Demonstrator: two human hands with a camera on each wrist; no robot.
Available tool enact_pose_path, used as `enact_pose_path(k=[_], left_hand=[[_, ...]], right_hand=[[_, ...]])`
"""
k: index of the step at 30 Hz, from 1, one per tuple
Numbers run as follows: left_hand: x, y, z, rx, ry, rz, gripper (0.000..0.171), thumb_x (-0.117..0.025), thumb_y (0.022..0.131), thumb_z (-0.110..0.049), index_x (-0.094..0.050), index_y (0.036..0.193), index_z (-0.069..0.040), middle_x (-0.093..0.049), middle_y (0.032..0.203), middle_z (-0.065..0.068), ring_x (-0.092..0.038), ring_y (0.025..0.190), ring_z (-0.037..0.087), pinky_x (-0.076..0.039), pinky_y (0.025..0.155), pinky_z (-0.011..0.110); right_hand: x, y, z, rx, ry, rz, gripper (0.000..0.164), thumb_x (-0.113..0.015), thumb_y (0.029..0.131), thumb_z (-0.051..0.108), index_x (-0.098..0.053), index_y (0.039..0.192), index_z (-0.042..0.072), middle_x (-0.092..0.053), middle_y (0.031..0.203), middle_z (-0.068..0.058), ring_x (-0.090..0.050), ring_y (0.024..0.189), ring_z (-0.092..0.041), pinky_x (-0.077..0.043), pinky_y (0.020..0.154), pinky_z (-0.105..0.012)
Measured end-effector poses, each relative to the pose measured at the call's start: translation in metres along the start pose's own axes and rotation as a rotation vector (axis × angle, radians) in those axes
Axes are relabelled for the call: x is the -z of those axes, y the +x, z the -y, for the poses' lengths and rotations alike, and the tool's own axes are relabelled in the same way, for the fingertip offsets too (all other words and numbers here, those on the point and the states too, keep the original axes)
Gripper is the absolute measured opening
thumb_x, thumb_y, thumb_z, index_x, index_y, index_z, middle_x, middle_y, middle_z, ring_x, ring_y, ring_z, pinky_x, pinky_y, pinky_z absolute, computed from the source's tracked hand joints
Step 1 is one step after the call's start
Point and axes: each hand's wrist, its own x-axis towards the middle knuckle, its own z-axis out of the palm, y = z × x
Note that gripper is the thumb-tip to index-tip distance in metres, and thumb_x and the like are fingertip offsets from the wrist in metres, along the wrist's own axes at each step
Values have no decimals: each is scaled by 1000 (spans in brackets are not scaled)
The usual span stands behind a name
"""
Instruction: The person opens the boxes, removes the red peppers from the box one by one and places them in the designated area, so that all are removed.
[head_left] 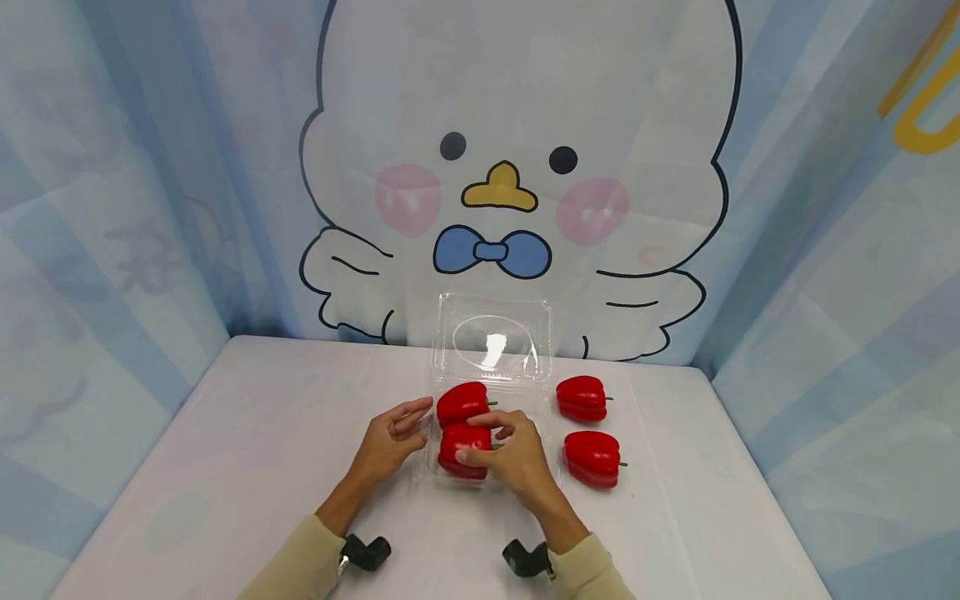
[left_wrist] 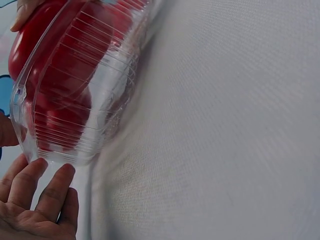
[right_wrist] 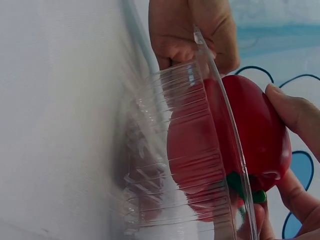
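A clear plastic clamshell box (head_left: 545, 408) lies with its lid (head_left: 442, 333) raised at the back. Inside its left half are two red bell peppers, a far one (head_left: 459, 402) and a near one (head_left: 459, 446). With thumb and fingers, my right hand (head_left: 517, 458) grips the near pepper, seen tilted over the box rim in the right wrist view. Its green stem (right_wrist: 240, 187) points toward my right palm. At the box's left side, my left hand (head_left: 386, 442) has loosely bent fingers, their tips (left_wrist: 64, 172) against or very close to the outer wall.
To the right of the box lie two more red bell peppers, one farther back (head_left: 581, 398) and one nearer (head_left: 592, 458). A white cloth covers the table (head_left: 225, 467). Behind it hangs a curtain (head_left: 517, 83) printed with a cartoon bird.
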Motion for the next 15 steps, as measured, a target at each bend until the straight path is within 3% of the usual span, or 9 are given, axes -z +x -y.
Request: enact_pose_path(k=[15], left_hand=[[0, 0, 2, -25, 10, -7, 59, -65, 95, 6, -56, 153, -6, -57, 158, 15, -56, 145, 35, -56, 107, 31]], right_hand=[[9, 0, 9, -19, 74, 14, 46, -95, 77, 28, -80, 119, 21, -61, 127, -13, -51, 119, -31, -59, 73, -31]])
